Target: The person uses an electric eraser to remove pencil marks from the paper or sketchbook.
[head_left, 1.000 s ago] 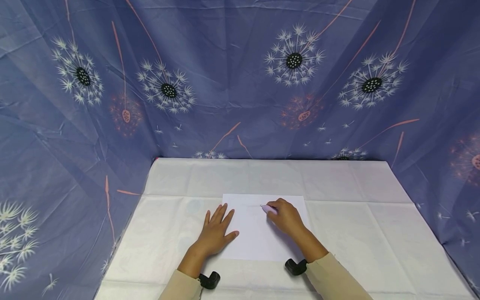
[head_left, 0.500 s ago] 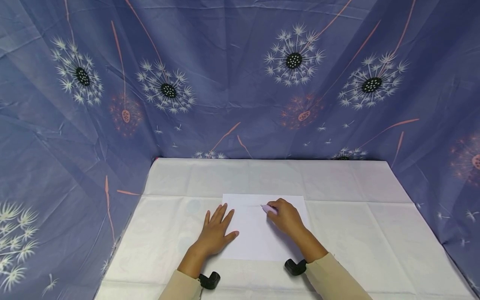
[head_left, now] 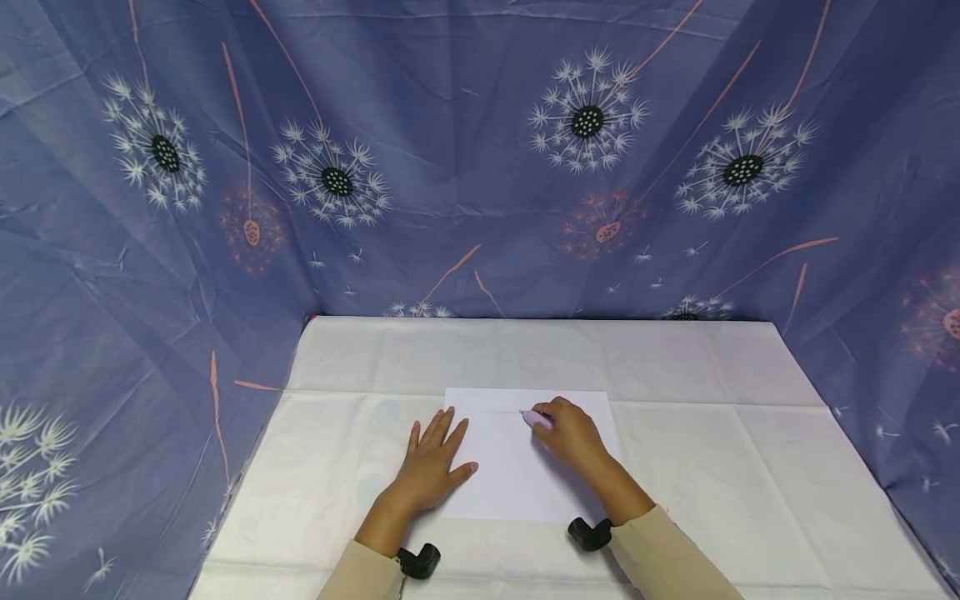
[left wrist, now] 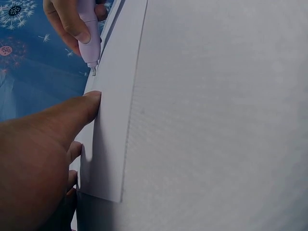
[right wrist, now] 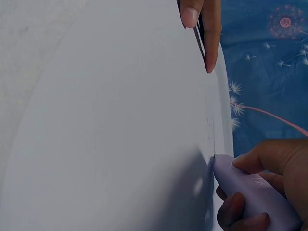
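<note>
A white sheet of paper (head_left: pixel 502 475) lies on the table. My left hand (head_left: pixel 427 477) rests on its left side with fingers spread; thumb and fingertips show at the paper in the left wrist view. My right hand (head_left: pixel 573 435) grips a thick lilac pen-shaped tool (right wrist: pixel 255 192), thumb and fingers curled around its body. Its narrow metal-coloured tip touches down near the sheet's far edge, at the right end of a faint thin line (head_left: pixel 501 412). Tiny specks (right wrist: pixel 208 137) lie along that line in the right wrist view. The palm hides the tool's rear end in the head view.
A creased white cloth (head_left: pixel 712 467) covers the table around the paper. Blue dandelion-print fabric (head_left: pixel 465 167) hangs behind and at both sides. Black wrist-worn cameras (head_left: pixel 420 562) sit at both cuffs, low over the cloth.
The right hand and the lilac tool make very small shifts along the line, ending slightly further left. My left hand and the paper stay where they were.
</note>
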Tool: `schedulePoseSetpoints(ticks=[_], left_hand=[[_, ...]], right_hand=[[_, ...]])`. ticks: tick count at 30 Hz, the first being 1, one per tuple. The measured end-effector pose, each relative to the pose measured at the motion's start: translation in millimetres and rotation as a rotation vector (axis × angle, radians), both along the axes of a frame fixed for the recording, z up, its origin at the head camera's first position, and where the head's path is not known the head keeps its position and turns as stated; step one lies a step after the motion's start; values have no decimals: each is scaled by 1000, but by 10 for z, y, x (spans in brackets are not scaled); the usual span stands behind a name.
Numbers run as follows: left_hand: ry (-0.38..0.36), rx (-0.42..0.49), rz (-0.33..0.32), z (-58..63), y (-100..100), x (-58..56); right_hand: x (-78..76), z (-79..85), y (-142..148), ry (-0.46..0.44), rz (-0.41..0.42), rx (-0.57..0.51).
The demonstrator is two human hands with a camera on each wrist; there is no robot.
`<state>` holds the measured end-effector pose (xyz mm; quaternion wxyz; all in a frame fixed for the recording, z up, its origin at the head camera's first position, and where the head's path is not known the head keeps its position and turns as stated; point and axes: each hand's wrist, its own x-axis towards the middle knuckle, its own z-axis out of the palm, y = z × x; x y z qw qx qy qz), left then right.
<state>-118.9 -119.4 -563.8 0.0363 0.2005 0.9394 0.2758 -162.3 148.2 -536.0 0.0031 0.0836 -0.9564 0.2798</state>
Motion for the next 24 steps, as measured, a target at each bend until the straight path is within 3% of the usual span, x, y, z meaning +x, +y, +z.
schedulePoseSetpoints(ticks=[14,24], left_hand=[[-21,-72,13,29,7,-14],[-1,-32,4,0,4,-9]], right_hand=[[6,-3,-43,14,2,-4],[17,16,-56,5,-4,-8]])
